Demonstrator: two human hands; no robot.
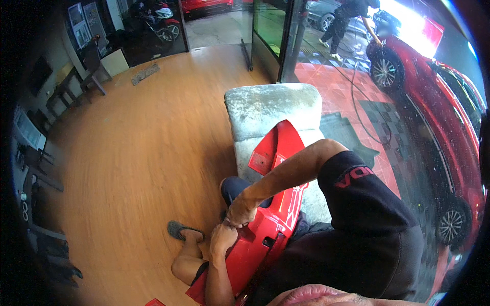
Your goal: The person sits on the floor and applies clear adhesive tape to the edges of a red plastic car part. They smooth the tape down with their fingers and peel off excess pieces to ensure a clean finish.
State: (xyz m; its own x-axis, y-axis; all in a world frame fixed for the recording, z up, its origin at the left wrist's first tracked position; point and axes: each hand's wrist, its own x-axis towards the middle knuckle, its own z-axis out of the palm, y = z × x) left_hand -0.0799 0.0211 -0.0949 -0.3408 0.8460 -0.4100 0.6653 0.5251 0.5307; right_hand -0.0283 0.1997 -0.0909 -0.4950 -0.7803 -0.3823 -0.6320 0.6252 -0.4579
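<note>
A long, glossy red vehicle body panel [275,217] lies across my lap, its pointed far end raised over the seat. My left hand [223,239] is closed at the panel's near-left edge, with its forearm running along the panel. Just beyond it, touching it, my right hand [241,211] is closed with the fingers bent down; that arm reaches over the panel from the right. Whatever lies between the fingers is hidden. A small dark rectangular opening [268,241] shows in the panel right of my hands.
I sit on a worn grey padded bench [273,104]. Wooden flooring [138,168] spreads to the left, with chairs [94,66] along the wall. A glass door [270,30] stands ahead. To the right are a red car [423,117], a hose [360,92] and another person [347,20] bending by a wheel.
</note>
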